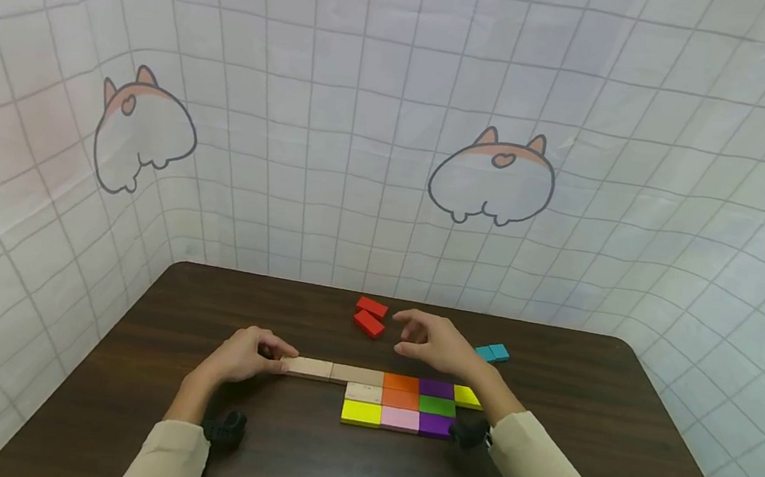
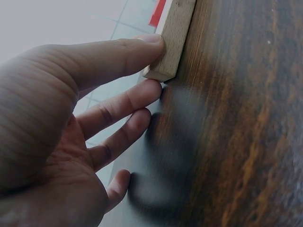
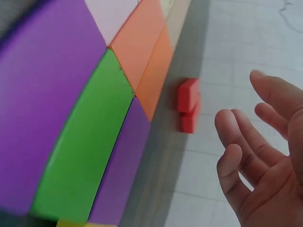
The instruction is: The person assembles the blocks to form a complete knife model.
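Note:
In the head view my left hand (image 1: 247, 354) pinches the left end of a plain wooden block (image 1: 307, 368) between thumb and fingers. The left wrist view shows the thumb (image 2: 150, 39) against that block's side (image 2: 173, 42), one fingertip at its end face and other fingers spread loosely. A second plain wooden block (image 1: 357, 376) adjoins it, leading into a flat layout of orange, purple, green, pink, yellow and pale blocks. My right hand (image 1: 437, 344) hovers above the table beyond the layout, fingers loosely bent and holding nothing. Two red blocks (image 1: 369, 323) lie just left of its fingertips.
Light-blue blocks (image 1: 492, 353) lie behind the right wrist. A yellow block (image 1: 467, 397) at the layout's right end is partly covered by the right forearm. The dark wooden table (image 1: 294, 469) ends at a white grid-patterned cloth (image 1: 360, 187) on the back and sides.

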The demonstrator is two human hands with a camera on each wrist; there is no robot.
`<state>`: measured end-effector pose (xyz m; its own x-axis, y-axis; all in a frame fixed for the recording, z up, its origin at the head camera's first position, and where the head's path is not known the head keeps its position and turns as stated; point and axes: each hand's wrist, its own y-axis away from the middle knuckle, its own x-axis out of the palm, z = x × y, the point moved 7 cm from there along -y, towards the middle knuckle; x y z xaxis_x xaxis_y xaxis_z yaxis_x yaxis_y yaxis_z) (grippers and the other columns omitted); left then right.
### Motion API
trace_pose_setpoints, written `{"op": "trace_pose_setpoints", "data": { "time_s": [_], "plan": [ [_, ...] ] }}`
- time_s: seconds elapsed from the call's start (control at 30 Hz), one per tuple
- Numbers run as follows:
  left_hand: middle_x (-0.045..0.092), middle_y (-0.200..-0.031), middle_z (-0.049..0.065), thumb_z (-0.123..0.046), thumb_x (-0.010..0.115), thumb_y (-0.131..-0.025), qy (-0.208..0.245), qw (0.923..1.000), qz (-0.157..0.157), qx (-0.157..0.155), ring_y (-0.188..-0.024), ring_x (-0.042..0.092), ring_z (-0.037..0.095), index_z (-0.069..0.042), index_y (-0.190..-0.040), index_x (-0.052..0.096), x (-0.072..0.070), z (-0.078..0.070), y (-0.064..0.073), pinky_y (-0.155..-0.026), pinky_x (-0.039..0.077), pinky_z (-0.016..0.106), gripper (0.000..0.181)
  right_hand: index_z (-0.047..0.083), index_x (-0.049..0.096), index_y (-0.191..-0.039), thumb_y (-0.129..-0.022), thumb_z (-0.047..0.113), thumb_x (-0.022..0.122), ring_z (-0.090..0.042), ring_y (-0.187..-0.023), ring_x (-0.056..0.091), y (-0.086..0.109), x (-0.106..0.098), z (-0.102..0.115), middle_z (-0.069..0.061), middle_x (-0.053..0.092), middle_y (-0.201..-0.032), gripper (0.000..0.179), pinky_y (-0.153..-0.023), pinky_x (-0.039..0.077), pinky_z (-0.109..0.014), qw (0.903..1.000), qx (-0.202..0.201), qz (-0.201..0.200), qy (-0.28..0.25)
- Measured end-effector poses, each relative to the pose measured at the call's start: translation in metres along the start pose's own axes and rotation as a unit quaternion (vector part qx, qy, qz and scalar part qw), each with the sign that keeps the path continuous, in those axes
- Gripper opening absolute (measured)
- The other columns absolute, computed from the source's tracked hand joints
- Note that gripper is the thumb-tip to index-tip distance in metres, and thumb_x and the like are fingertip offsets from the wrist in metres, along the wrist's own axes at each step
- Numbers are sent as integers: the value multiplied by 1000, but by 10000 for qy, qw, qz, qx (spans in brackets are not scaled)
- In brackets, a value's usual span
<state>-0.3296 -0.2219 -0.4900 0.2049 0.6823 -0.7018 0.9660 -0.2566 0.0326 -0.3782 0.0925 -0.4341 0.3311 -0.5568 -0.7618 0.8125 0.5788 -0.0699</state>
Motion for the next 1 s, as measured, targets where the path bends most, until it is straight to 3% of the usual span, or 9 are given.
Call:
{"op": "trace_pose_setpoints", "data": {
  "time_s": [0.17, 0.43, 0.73, 1.0],
  "plan": [
    [68, -90, -2, -18, 80, -89, -3, 10000, -48, 11, -81, 53, 17, -21, -107, 82, -1, -1, 1, -71, 45, 33, 18, 15, 55, -146, -93, 25, 77, -17, -90, 63, -28, 14, -9, -5, 69, -112, 58, -79, 56, -34, 9989, 351, 303, 33],
    [71, -92, -3, -19, 81, -89, 9, 10000, -26, 55, -80, 54, 16, -22, -106, 82, 1, -1, 0, -70, 46, 32, 17, 18, 53, -148, -91, 25, 79, -17, -80, 66, -51, 29, -31, -10, 67, -120, 63, -75, 54, -33, 9939, 941, 564, -105],
    [71, -93, -2, -19, 82, -88, 36, 10000, -56, 57, -80, 54, 16, -21, -106, 82, 1, 0, -1, -70, 46, 31, 18, 16, 54, -148, -91, 19, 79, -17, -75, 63, -67, 39, -34, -14, 66, -120, 62, -69, 51, -30, 9941, 910, 587, -44],
    [71, -96, -2, -21, 82, -88, -43, 9999, -40, 114, -82, 54, 16, -23, -106, 82, 1, 1, -1, -71, 46, 30, 18, 15, 60, -141, -91, 15, 79, -14, -69, 61, -78, 44, -35, -11, 66, -106, 54, -63, 50, -24, 9936, 1043, 433, -36]
  ]
}}
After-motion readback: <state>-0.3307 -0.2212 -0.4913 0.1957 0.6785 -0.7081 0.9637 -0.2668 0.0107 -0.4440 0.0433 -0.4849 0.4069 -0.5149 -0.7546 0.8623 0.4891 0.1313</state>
